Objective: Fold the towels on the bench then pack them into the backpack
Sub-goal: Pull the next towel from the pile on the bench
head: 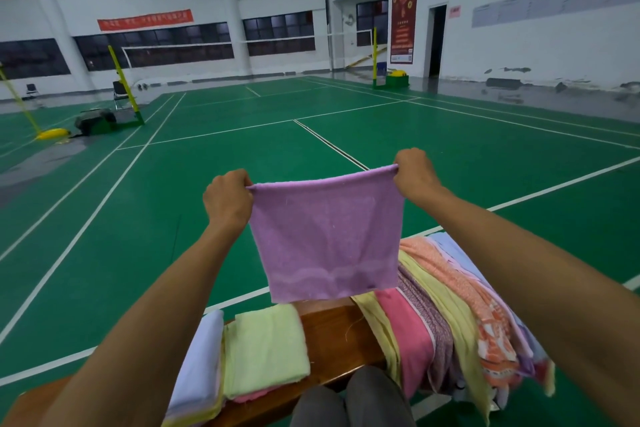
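Note:
A purple towel (325, 239) hangs in the air above the wooden bench (332, 336), stretched flat by its top edge. My left hand (227, 198) pinches its top left corner and my right hand (415, 173) pinches its top right corner. On the bench to the left lies a stack of folded towels, a pale green one (266, 354) on top and a white one (204, 364) beside it. To the right a heap of unfolded towels (450, 315) in yellow, pink, orange and lilac drapes over the bench. No backpack is in view.
My knees (349, 402) show at the bottom edge, right at the bench. Beyond the bench spreads a green badminton court floor (207, 184) with white lines. A net post on a green base (128, 114) and a dark bag stand far left.

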